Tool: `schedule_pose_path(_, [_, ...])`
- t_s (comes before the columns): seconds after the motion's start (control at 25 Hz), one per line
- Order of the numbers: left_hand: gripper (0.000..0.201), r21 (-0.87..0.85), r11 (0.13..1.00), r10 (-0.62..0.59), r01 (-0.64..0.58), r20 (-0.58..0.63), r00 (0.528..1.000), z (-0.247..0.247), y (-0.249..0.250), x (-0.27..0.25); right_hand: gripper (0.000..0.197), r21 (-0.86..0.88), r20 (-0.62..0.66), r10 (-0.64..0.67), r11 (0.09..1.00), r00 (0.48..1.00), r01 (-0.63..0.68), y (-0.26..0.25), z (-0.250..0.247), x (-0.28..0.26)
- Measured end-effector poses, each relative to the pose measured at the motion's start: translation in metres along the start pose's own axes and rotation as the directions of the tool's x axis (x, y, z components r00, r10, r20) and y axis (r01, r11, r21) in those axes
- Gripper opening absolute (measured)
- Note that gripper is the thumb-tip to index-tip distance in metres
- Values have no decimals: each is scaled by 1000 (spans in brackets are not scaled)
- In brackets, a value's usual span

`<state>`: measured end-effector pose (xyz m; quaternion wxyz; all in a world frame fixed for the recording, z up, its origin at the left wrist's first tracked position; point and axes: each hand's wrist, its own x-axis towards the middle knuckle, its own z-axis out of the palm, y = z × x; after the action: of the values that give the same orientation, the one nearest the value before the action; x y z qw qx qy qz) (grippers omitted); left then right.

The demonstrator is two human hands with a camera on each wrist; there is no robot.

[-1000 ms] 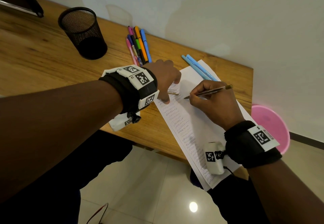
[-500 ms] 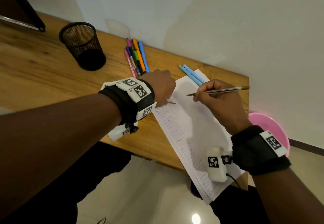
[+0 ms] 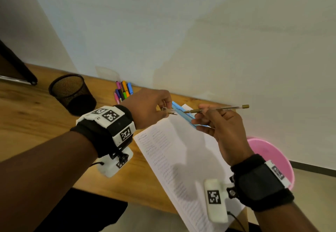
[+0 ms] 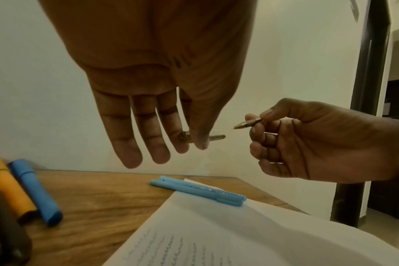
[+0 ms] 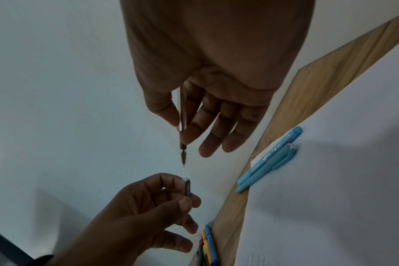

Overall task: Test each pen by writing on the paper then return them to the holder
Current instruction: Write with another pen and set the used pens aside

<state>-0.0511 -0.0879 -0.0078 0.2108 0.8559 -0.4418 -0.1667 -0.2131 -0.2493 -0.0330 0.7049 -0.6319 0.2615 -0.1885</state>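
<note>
My right hand [image 3: 207, 117] pinches a thin gold pen [image 3: 225, 108] between thumb and forefinger, raised above the paper [image 3: 183, 151], tip pointing left. My left hand [image 3: 163, 107] pinches the pen's clear cap [image 3: 170, 111] a short way from the tip. The left wrist view shows the cap [image 4: 213, 138] and the pen's tip [image 4: 246, 124] facing each other with a small gap. In the right wrist view the pen [image 5: 182, 126] points down at the cap [image 5: 186, 187]. Written lines fill the sheet's left side. The black mesh holder [image 3: 72, 93] stands at the left of the desk.
Several coloured markers [image 3: 123, 90] lie by the wall behind my left hand. Two light blue pens [image 3: 183, 116] lie across the paper's top corner. A pink bowl [image 3: 272, 159] sits beyond the desk's right edge. A dark object [image 3: 16, 68] is at the far left.
Both hands have lifted off the paper. The pen has stopped writing and now hangs in the air, tip toward the cap in my left hand. The view has tilted up toward the wall.
</note>
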Motion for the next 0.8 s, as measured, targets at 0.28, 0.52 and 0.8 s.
schedule_pose_path(0.28, [17,15,1000,22,-22,5,1000,6,14,9,16,-57,-26,-59,997,998,58,-1,-5,0])
schedule_pose_path(0.52, [17,-21,995,94,-94,0,996,10,28,12,7,-96,15,-69,993,998,70,3,-6,-2])
schedule_pose_path(0.8, [15,-132,984,116,-121,-46,992,12,35,13,18,-135,12,-49,990,999,50,1,-11,-5])
